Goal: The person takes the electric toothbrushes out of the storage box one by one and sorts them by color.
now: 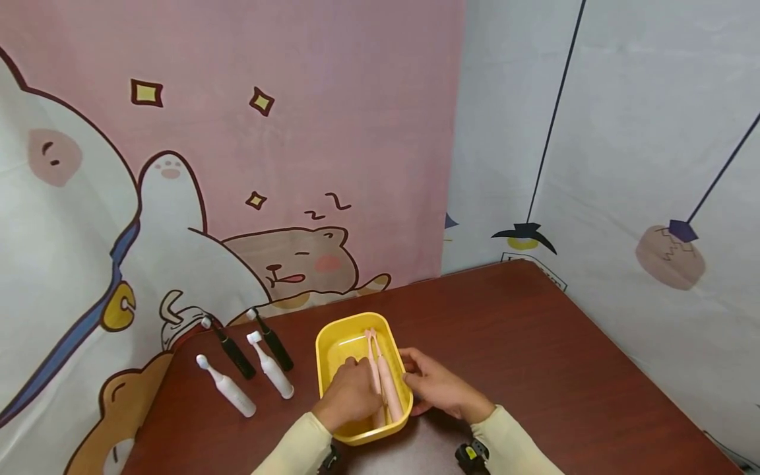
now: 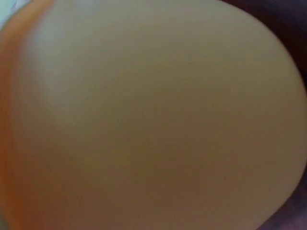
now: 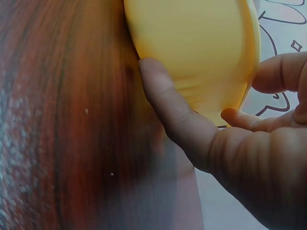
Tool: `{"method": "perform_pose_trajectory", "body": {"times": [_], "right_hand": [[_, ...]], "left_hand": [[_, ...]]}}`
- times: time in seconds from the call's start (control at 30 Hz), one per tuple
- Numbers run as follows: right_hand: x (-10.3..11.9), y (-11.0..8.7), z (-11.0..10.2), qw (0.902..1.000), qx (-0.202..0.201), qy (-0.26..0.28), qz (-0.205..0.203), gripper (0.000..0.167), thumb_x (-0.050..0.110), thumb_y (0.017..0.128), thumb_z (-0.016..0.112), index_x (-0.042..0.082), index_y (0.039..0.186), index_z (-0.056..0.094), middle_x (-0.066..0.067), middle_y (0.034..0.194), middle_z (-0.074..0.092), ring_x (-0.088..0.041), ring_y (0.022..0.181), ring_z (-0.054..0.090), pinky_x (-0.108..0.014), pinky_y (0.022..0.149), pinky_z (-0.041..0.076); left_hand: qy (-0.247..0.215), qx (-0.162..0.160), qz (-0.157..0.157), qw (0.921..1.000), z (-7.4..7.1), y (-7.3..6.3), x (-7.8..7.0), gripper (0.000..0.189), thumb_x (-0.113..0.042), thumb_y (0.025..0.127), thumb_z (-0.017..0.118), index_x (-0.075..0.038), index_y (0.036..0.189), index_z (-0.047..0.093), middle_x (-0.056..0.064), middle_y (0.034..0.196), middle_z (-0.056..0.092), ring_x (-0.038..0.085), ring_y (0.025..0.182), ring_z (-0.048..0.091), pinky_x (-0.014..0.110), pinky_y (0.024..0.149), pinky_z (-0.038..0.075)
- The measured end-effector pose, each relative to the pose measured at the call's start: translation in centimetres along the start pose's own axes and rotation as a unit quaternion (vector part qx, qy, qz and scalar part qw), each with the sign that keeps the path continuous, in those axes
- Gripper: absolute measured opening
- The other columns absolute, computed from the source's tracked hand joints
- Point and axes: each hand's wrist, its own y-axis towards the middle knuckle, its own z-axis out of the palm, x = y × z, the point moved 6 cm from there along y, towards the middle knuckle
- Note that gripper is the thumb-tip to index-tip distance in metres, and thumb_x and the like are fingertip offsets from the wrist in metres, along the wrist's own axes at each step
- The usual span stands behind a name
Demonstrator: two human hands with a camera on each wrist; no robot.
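Right hand (image 1: 438, 386) holds yellow tray (image 1: 373, 435); left hand (image 1: 351, 394) grip hidden, can't tell; pink toothbrushes (image 1: 388, 389) likely light, stiff, slick; take mid-length.

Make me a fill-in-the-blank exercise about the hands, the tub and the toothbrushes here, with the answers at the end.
1. The right hand touches the outside of a plastic tub whose colour is ____.
2. The left hand is inside the tub, by two electric toothbrushes that are ____.
3. On the table, the white electric toothbrushes and black electric toothbrushes total ____.
4. Of these, the colour set farther from the person is ____.

Missing words: yellow; pink; four; black.
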Motion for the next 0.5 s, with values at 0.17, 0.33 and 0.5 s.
{"method": "perform_pose_trajectory", "body": {"times": [0.17,0.33,0.5], "right_hand": [[-0.01,0.11,-0.09,1.0000,-0.001,-0.001,-0.002,0.050,0.010,0.109,0.044,0.003,0.159,0.034,-0.031,0.142,0.051,-0.033,0.103,0.070,-0.052,0.065,0.062],[0.11,0.13,-0.10,1.0000,0.000,-0.002,-0.004,0.051,0.009,0.109,0.045,0.002,0.158,0.035,-0.031,0.141,0.053,-0.034,0.105,0.070,-0.052,0.065,0.062],[0.09,0.11,0.00,1.0000,0.004,-0.004,-0.008,0.050,0.009,0.108,0.047,0.001,0.157,0.036,-0.031,0.141,0.054,-0.035,0.108,0.069,-0.051,0.065,0.062]], "left_hand": [[-0.002,0.018,-0.005,0.9998,0.41,0.22,0.08,0.050,-0.016,0.068,0.077,0.006,0.111,0.063,0.012,0.093,0.053,0.025,0.076,0.052,0.037,0.065,0.046],[-0.026,0.031,-0.029,0.9988,0.52,0.56,0.27,0.058,-0.012,0.064,0.076,0.007,0.116,0.059,0.015,0.096,0.053,0.028,0.075,0.054,0.041,0.065,0.047],[-0.038,0.046,-0.050,0.9969,0.75,0.79,0.43,0.066,-0.011,0.064,0.076,0.010,0.123,0.055,0.019,0.099,0.053,0.030,0.079,0.055,0.045,0.069,0.048]]}}
